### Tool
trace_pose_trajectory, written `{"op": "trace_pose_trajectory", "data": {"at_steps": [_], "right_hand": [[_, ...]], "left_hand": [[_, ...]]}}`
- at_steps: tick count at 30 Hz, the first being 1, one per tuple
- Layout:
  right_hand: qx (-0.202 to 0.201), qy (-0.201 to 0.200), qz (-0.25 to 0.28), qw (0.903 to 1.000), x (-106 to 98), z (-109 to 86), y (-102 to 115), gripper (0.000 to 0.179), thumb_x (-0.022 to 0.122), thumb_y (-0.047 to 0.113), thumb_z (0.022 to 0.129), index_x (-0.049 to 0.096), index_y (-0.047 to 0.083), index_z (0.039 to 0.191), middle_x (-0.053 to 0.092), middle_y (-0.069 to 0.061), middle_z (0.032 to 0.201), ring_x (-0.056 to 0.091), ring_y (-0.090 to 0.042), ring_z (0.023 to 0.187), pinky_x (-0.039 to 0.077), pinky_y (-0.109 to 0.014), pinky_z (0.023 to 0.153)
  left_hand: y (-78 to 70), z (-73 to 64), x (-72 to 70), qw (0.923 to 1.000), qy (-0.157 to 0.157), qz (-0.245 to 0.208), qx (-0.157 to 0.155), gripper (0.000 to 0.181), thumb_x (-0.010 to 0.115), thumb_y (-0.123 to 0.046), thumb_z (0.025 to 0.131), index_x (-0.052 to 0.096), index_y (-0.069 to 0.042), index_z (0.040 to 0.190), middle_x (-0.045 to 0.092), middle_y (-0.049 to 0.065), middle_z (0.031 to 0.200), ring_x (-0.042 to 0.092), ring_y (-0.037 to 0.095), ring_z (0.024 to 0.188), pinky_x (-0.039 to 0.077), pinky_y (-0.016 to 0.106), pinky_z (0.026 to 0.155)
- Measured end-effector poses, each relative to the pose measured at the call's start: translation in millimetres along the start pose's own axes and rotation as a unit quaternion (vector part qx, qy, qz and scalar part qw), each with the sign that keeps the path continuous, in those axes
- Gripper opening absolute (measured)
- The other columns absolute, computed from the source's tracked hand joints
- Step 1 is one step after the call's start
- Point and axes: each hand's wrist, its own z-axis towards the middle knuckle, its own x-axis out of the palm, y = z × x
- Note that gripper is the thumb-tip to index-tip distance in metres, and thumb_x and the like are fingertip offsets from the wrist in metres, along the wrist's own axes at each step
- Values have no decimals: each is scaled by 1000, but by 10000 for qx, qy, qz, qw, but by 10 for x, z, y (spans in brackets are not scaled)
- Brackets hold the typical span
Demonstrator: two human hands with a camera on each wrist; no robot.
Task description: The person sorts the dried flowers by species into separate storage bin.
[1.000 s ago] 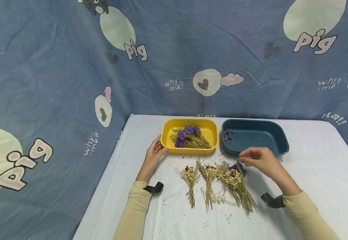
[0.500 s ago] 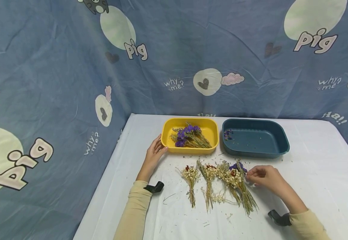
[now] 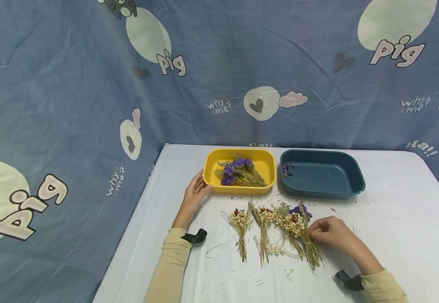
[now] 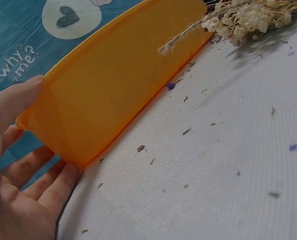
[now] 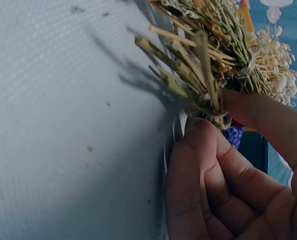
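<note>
My left hand [image 3: 191,200] holds the left corner of a yellow plastic tray [image 3: 238,190], thumb at its rim, fingers along its wall. A bunch of purple dried flowers [image 3: 238,168] lies inside. My right hand [image 3: 331,232] pinches the tied stems of the rightmost dried flower bunch [image 3: 313,254] between thumb and fingertips. In the right wrist view the twine [image 5: 221,119] and cut stem ends [image 5: 183,65] show right at the fingertips. Its purple heads partly hide behind a cream-flowered bunch [image 3: 293,223] overlapping it on the left.
A dark teal tray [image 3: 321,195] with small purple flower bits stands to the right of the yellow one. Two more cream dried bunches, one on the left [image 3: 240,227] and one in the middle [image 3: 263,229], lie on the white tablecloth [image 3: 219,277] amid scattered crumbs and stem pieces.
My right hand has come down from the teal tray's front edge to the right side of the rightmost bunch, and its fingers have closed on the stems. My left hand has stayed still.
</note>
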Motion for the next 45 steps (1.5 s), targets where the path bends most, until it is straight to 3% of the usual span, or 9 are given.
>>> {"op": "trace_pose_trajectory", "data": {"at_steps": [11,16,26,35,45], "right_hand": [[201,-167,529,9983,23,-44,14,10,72,8,88,76,-1,92,73,-5,77,62,-4,64,58,-22,57],[178,-365,520,9978,-6,-66,19,10,74,10,88,75,0,91,73,-4,78,62,-2,65,58,-21,58],[53,-345,910,9952,-136,-115,13,14,71,10,95,75,-2,100,74,-9,82,62,-4,64,59,-26,56],[-222,-474,1035,9933,-241,-161,58,15,68,9,98,74,-4,103,74,5,83,63,-2,68,55,-25,56],[-170,-578,1156,9915,-324,-153,168,16,66,10,99,75,-2,104,77,14,93,67,1,77,56,-25,61]], "left_hand": [[0,5,4,10000,43,-36,37,68,69,-21,101,37,-29,161,47,6,161,45,25,149,39,36,126],[5,3,-3,10000,31,-58,67,68,68,-21,101,37,-28,161,47,7,160,46,26,149,39,36,126],[5,-7,-14,9998,105,-134,126,72,72,-28,99,35,-27,161,47,9,160,45,29,149,40,39,126],[5,5,-13,9999,107,-105,58,72,71,-26,100,35,-26,162,47,10,160,45,28,150,40,37,126],[10,18,2,9999,35,-47,-93,72,69,-20,101,32,-23,163,44,12,162,43,29,151,39,40,127]]}}
